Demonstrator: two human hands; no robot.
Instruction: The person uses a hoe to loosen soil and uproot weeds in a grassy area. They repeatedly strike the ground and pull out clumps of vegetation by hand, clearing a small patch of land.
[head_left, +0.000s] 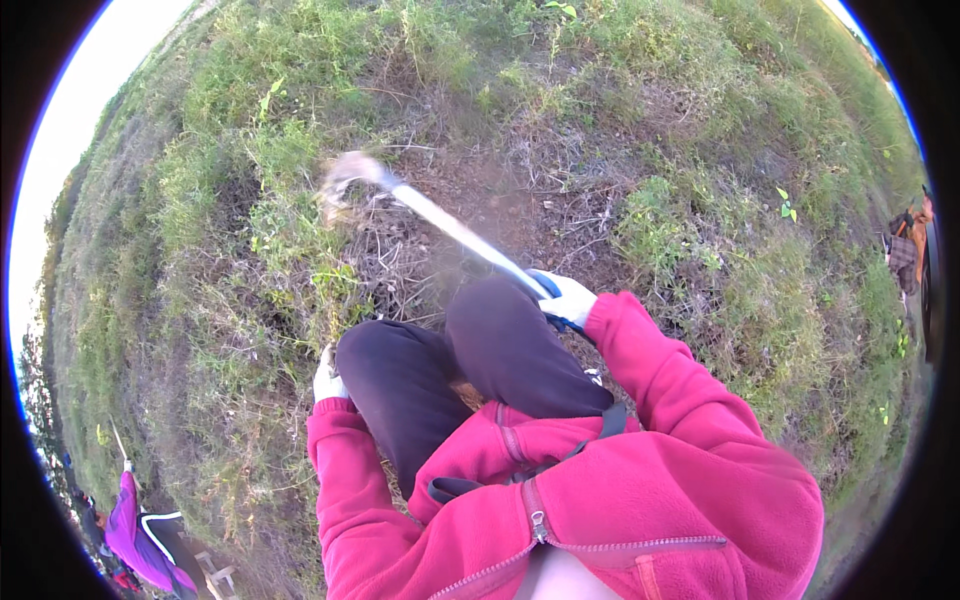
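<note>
My right hand (566, 300), in a white glove, is closed around the handle of a long-handled tool (465, 236) beside my right knee. The tool slants up and left over the ground, and its blurred head (354, 176) hovers at the weeds; its exact kind cannot be told. My left hand (328, 377), also in a white glove, is beside my left knee at the base of some green weed stems (335, 300). Its fingers are partly hidden by the knee, so its grip cannot be made out. Dry stalks (390, 259) lie in front of my knees.
Bare brown soil (487, 191) shows ahead, with grass and low weeds (660, 232) around it. A person in purple (139, 532) is at the lower left with a stick-like tool. Partly visible at the right rim is another person (904, 255).
</note>
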